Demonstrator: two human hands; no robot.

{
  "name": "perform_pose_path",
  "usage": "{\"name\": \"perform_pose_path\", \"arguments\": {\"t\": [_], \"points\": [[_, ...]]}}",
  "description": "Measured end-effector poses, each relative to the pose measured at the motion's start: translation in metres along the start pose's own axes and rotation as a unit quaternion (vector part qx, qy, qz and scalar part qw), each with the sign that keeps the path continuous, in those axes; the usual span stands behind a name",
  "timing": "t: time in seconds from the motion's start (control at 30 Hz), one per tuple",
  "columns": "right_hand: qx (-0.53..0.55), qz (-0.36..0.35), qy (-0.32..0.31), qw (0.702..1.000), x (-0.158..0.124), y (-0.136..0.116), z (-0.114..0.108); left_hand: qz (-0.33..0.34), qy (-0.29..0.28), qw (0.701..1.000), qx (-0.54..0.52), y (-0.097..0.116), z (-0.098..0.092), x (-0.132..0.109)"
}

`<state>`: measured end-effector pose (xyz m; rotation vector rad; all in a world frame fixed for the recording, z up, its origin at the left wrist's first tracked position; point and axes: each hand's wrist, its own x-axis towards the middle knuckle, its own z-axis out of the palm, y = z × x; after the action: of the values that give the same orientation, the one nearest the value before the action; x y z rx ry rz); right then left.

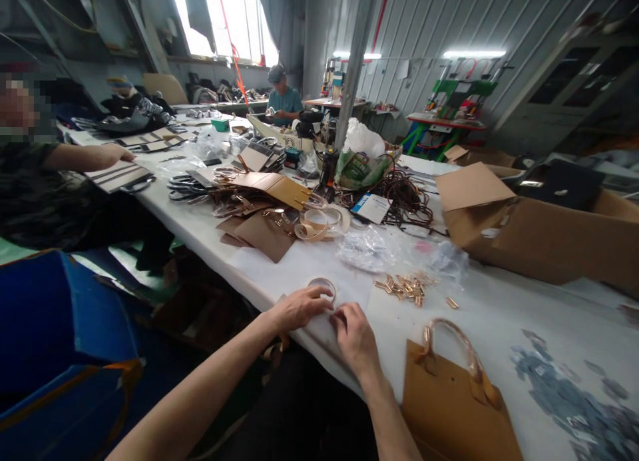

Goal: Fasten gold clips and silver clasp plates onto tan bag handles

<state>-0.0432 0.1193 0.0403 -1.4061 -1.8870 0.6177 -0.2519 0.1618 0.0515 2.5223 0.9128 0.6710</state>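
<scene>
My left hand [301, 308] and my right hand [354, 334] rest together at the near edge of a long white table [499, 314]. Both have their fingers pinched on a small looped strap [323, 285] that curves up just above the fingertips. A heap of small gold metal clasps [405, 287] lies just beyond my right hand. To the right stands a tan leather bag [454, 408] with a clear-wrapped handle.
Tan leather pieces and tape rolls [279, 215] cover the table's middle, with clear plastic bags [367, 248] near them. An open cardboard box [539, 235] sits at the right. A blue bin [54, 341] stands at the left. A person's arm [80, 156] lies on the table; another person [282, 102] sits far back.
</scene>
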Motion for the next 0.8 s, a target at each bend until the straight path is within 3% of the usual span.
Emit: {"name": "perform_pose_path", "arguments": {"t": [0.13,0.5,0.8], "points": [[-0.013,-0.010,0.014,1.000,-0.014,0.004,0.001,0.023,-0.029,0.999,0.019,-0.006,0.005,0.003],[0.007,-0.005,0.072,0.997,-0.020,0.009,0.003,-0.023,0.005,1.000,0.013,-0.002,0.016,0.002],[-0.026,-0.020,0.038,0.999,-0.016,0.004,0.001,-0.029,0.009,0.999,0.021,0.003,0.014,0.003]]}}
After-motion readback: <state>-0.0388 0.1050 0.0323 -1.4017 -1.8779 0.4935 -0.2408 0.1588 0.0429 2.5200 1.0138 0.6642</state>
